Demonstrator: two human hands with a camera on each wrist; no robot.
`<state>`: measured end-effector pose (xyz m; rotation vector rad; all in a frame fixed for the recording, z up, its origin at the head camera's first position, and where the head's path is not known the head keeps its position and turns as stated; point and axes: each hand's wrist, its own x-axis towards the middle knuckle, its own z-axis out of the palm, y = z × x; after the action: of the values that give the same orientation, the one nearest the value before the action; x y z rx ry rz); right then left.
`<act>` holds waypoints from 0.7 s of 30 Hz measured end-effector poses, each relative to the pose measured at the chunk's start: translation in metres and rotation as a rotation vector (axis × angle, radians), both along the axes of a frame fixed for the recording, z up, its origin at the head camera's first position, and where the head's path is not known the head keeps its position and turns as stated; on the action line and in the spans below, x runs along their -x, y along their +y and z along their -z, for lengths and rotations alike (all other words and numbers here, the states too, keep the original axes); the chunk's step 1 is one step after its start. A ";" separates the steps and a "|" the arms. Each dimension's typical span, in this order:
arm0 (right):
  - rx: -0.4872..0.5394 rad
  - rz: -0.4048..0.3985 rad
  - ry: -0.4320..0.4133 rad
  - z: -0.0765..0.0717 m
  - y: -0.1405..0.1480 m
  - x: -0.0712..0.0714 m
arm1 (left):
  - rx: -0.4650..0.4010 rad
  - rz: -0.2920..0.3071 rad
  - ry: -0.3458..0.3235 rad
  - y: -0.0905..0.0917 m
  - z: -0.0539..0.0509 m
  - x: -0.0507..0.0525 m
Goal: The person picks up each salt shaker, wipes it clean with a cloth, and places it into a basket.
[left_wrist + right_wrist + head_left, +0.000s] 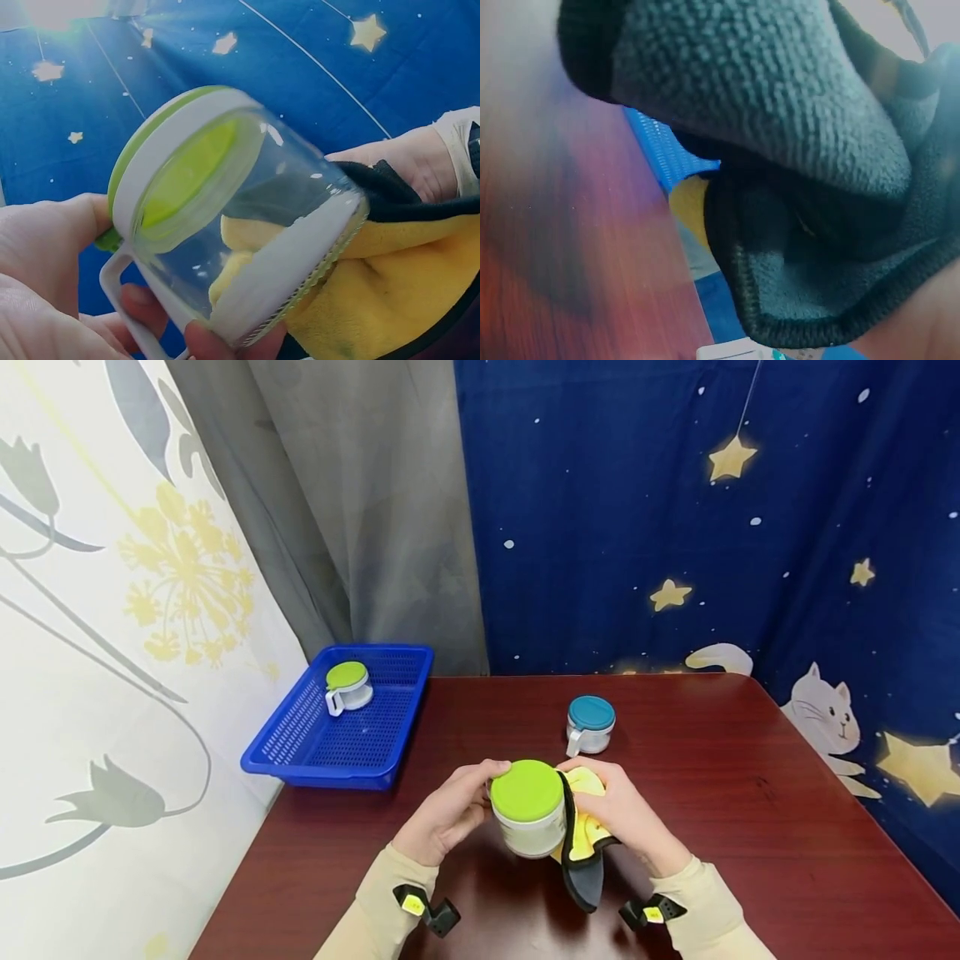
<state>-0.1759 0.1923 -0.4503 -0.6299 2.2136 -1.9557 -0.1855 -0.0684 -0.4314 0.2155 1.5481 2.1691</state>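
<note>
We hold the clear round jar with a lime-green lid and white handle (531, 822) above the dark-red tabletop (750, 802): the left hand (457, 810) grasps it at lid edge and lower wall, presumably to steady it and leave the opposite side accessible, while the right hand (626, 802) grasps the yellow-and-grey, black-edged cloth (591, 833) against that side, likely for soft contact. Beyond, we find the teal-lidded, white-handled jar (591, 727) standing apart, probably to leave working room, and, far left, the blue perforated plastic basket (330, 777), whose walls should contain the second lime-green-lidded jar (354, 692).
</note>
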 end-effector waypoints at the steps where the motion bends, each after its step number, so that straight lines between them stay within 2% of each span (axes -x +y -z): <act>1: 0.002 0.015 -0.006 -0.001 0.000 0.000 | -0.004 -0.018 -0.004 0.001 0.000 0.001; 4: 0.000 0.061 -0.006 -0.002 0.001 -0.001 | -0.014 -0.075 -0.011 0.002 0.000 0.002; 9: -0.034 0.154 0.016 0.000 0.001 0.000 | -0.030 -0.207 -0.018 0.004 0.002 0.003; 15: -0.088 0.251 0.022 0.001 -0.002 0.000 | 0.004 -0.372 0.037 0.007 0.002 0.003; 21: -0.152 0.380 0.091 -0.004 -0.007 -0.002 | 0.044 -0.466 0.044 0.015 0.001 0.000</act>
<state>-0.1742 0.1854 -0.4466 -0.2994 2.6710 -1.9175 -0.1859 -0.0532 -0.4324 -0.1283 1.8100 2.4840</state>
